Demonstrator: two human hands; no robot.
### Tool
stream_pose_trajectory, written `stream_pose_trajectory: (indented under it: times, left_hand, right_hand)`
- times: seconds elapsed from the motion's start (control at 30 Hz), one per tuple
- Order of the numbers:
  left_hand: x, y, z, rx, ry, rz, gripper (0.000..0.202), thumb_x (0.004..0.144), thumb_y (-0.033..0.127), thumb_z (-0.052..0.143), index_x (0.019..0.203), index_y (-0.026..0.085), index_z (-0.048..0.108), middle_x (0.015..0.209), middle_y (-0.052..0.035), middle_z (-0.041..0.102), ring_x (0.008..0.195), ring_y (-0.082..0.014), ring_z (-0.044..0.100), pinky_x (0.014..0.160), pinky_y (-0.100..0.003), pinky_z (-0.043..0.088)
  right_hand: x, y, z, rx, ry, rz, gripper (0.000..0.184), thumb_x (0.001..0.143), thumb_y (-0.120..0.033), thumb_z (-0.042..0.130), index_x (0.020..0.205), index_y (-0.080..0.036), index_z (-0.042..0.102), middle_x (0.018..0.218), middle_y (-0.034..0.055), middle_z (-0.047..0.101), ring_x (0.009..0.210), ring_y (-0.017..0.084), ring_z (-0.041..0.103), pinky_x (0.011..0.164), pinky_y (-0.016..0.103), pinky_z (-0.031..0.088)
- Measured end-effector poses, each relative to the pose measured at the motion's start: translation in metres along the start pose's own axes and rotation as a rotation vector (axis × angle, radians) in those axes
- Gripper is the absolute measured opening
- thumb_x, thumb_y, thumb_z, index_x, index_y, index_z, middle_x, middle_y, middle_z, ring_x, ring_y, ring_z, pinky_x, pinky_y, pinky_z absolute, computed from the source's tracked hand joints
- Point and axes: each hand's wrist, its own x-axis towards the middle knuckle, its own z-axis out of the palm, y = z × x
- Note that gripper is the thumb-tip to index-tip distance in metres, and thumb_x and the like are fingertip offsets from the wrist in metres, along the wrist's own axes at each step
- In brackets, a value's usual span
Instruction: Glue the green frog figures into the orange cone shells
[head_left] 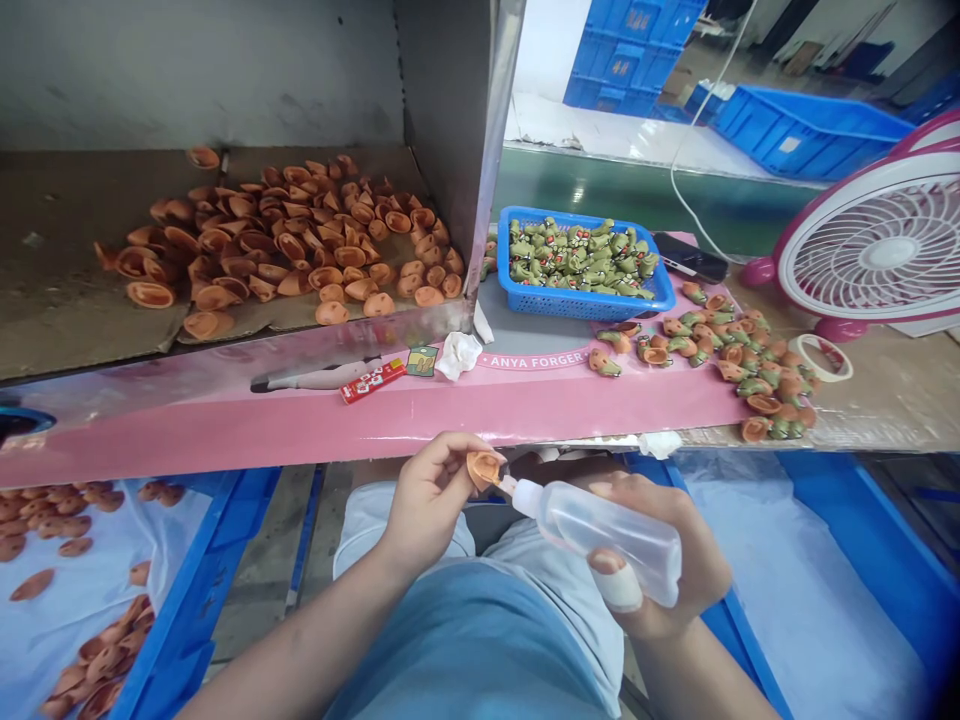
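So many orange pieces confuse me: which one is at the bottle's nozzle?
The orange piece pinched in the left hand; the others in view lie unheld.

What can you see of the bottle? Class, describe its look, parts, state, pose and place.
The bottle is translucent and whitish, apparently plastic, with a rounded body, a white collar and a narrow tip. Gripped in the right hand, it lies tilted over the lap, its tip directed at the hollow orange piece in the left hand. Whether they touch, and whether it holds liquid, is unclear.
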Motion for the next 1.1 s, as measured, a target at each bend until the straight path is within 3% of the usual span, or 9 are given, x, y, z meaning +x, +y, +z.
stream_pose_trajectory:
  times: [0.3, 0.5, 1.1]
  left_hand:
    - [0.002, 0.0, -0.001, -0.016, 0.02, -0.068, 0.004, 0.075, 0.016, 0.055, 0.078, 0.018, 0.057, 0.073, 0.0006, 0.067, 0.061, -0.0087, 0.059, 0.054, -0.017, 0.044]
    - [0.002, 0.003, 0.002, -0.028, -0.009, -0.085, 0.002, 0.075, 0.018, 0.056, 0.077, 0.018, 0.057, 0.073, 0.0, 0.067, 0.06, -0.0088, 0.058, 0.055, -0.018, 0.045]
    - [0.002, 0.001, 0.002, -0.046, 0.006, -0.095, 0.004, 0.073, 0.015, 0.056, 0.077, 0.017, 0.057, 0.069, -0.0001, 0.065, 0.059, -0.0101, 0.057, 0.052, -0.019, 0.043]
  right_hand:
    - [-0.004, 0.007, -0.009, -0.124, 0.101, 0.041, 0.028, 0.068, -0.028, 0.061, 0.093, -0.015, 0.057, 0.073, 0.0034, 0.058, 0.057, 0.016, 0.055, 0.048, 0.03, 0.044]
    - [0.001, 0.002, -0.001, -0.048, 0.013, 0.03, 0.031, 0.067, -0.022, 0.06, 0.097, -0.014, 0.054, 0.072, 0.003, 0.055, 0.055, 0.014, 0.052, 0.043, 0.026, 0.04]
    - [0.0, 0.006, 0.0, -0.04, -0.027, -0.036, 0.039, 0.062, -0.017, 0.063, 0.099, -0.01, 0.054, 0.074, 0.0051, 0.055, 0.057, 0.014, 0.051, 0.046, 0.027, 0.042]
